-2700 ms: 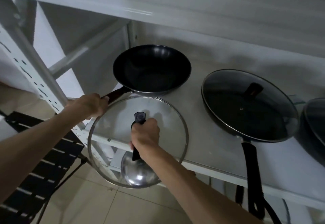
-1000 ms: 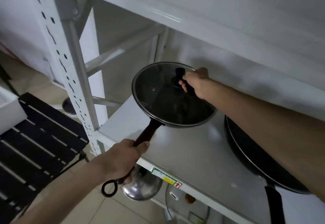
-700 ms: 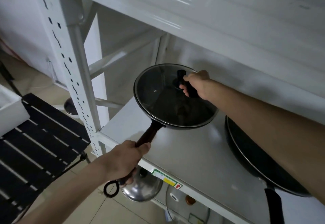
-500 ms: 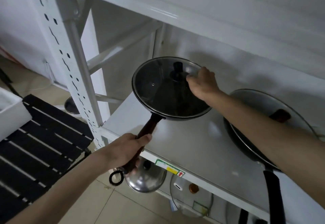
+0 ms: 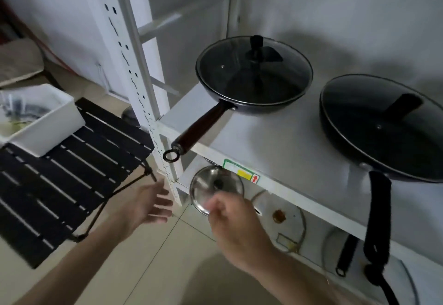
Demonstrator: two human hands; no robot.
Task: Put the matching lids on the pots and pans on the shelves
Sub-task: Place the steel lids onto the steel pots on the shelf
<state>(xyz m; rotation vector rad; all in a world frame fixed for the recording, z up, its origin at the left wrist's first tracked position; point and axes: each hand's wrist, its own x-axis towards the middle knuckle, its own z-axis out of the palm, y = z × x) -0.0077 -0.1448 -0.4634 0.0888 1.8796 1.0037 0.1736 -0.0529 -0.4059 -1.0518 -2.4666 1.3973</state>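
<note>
My left hand (image 5: pixel 146 205) is open, fingers spread, and holds nothing; it hangs in front of the white post (image 5: pixel 134 82), below the shelf (image 5: pixel 282 146). My right hand (image 5: pixel 236 223) is loosely curled and blurred, and it also holds nothing. It is just in front of the steel lid (image 5: pixel 211 188), but I cannot tell if it touches it.

I count two pans on the shelf, both covered. The wok (image 5: pixel 254 82) with the brown handle (image 5: pixel 200 129) carries a glass lid (image 5: pixel 239 65), up and away from both hands. The bigger pan (image 5: pixel 383 132) at the right carries its own lid (image 5: pixel 374 118).

On the lower level I see three lids: the steel one, a glass one with a brown knob (image 5: pixel 279 216), and the edge of a third (image 5: pixel 407 278) at the right. At the left stands one black slatted table (image 5: pixel 72 161) with one white bin (image 5: pixel 40 118).
</note>
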